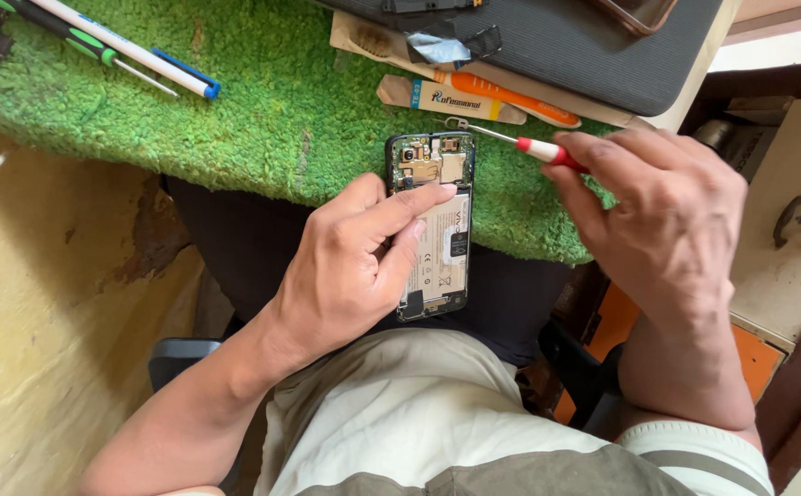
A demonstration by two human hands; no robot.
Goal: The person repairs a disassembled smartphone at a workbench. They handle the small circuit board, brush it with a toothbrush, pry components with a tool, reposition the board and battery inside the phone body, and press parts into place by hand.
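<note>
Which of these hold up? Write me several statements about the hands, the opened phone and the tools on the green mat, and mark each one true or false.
1. The left hand grips the opened phone, whose back cover is off. True.
2. The right hand holds a toothbrush. False: it holds a small screwdriver with a red and white handle.
3. The screwdriver's tip points toward the top end of the phone. True.
4. The phone lies flat in the middle of the green mat. False: it sits at the mat's near edge, partly overhanging it, held in the left hand.
5. An orange-handled tool lies beyond the phone. True.
</note>
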